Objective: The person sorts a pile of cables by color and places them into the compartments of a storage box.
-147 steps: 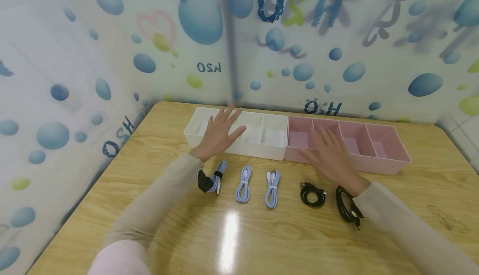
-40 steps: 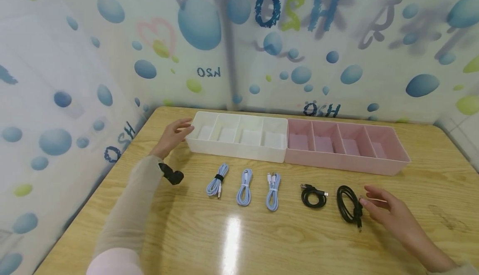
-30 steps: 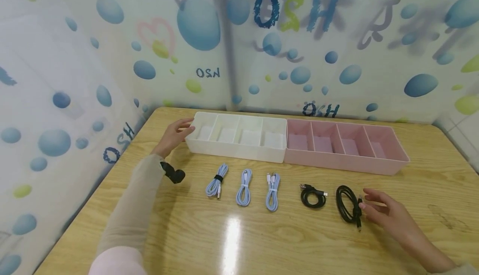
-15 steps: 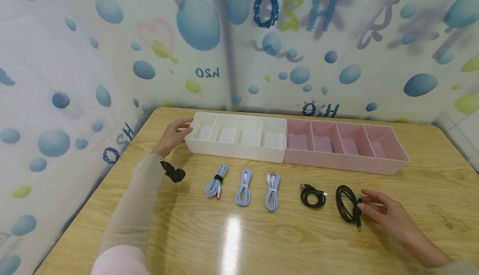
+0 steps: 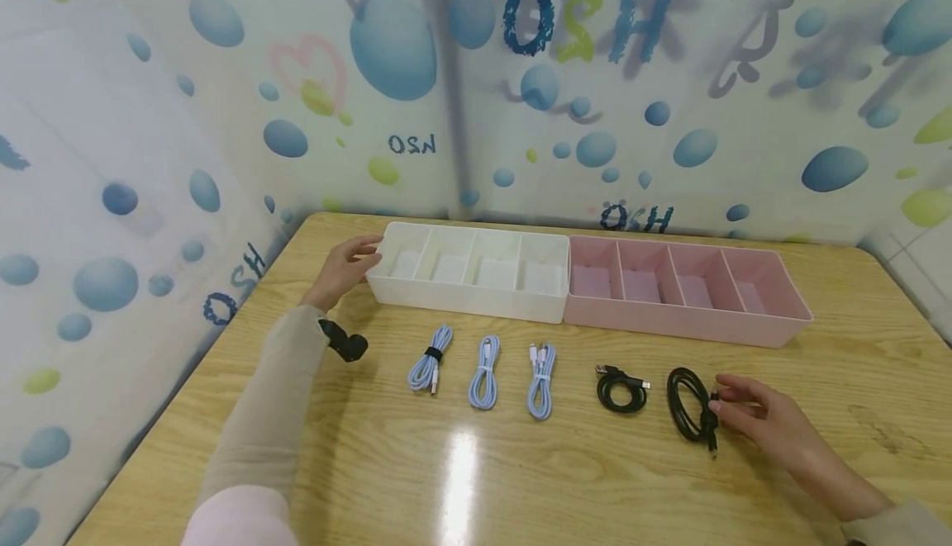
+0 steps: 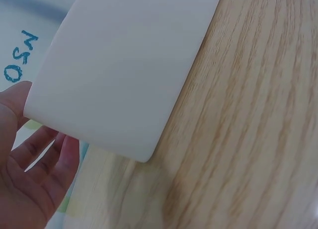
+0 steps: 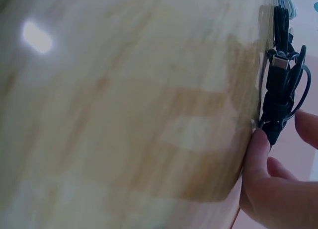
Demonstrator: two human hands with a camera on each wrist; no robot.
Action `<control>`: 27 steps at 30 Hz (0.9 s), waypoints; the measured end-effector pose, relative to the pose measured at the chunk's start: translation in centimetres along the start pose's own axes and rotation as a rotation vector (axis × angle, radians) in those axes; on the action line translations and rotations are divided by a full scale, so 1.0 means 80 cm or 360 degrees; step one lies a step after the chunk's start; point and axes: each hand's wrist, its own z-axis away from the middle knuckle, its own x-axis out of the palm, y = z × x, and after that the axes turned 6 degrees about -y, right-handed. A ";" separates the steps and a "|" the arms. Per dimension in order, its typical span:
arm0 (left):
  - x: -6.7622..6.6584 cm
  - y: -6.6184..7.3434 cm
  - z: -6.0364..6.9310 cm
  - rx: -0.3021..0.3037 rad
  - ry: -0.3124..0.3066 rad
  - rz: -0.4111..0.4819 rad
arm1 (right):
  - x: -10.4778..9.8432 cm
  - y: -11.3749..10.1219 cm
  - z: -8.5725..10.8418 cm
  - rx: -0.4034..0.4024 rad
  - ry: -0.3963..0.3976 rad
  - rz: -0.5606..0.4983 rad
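Observation:
My left hand (image 5: 344, 272) is at the left end of the white four-compartment organizer box (image 5: 468, 298). In the left wrist view, the fingers lie loosely bent beside the box's end wall (image 6: 114, 75), with the thumb by its rim corner. Low on the right, my right hand (image 5: 777, 430) is beside the coiled black cable (image 5: 708, 420), thumb and fingers spread apart around its right side. In the right wrist view the thumb tip (image 7: 258, 139) is at the lower end of the tied cable (image 7: 278, 100); whether it touches is hard to tell.
A pink four-compartment organizer box (image 5: 684, 325) stands against the white one's right end. In front lie a light-blue cable with a black strap (image 5: 433, 354), two more light-blue cables (image 5: 484, 371) and a smaller black cable (image 5: 632, 382). A patterned wall hanging borders the table (image 5: 565, 488) behind.
Both hands were spread over the boxes at first. Since then the left moved to the white box's left end and the right came down beside the black cable. The last second shows only slight drift.

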 end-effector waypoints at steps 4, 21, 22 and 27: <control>-0.001 -0.001 0.001 0.0003 0.0001 -0.0010 | 0.000 0.001 -0.002 0.0018 -0.0006 0.0026; 0.001 -0.007 -0.006 0.0016 0.0041 -0.0014 | -0.001 0.000 -0.012 -0.0050 -0.0033 0.0021; 0.001 -0.008 -0.006 0.0018 0.0044 -0.0015 | -0.001 -0.001 -0.012 -0.0064 -0.0032 0.0017; 0.001 -0.009 -0.006 0.0018 0.0065 -0.0021 | 0.001 -0.002 -0.014 -0.0065 -0.0017 0.0018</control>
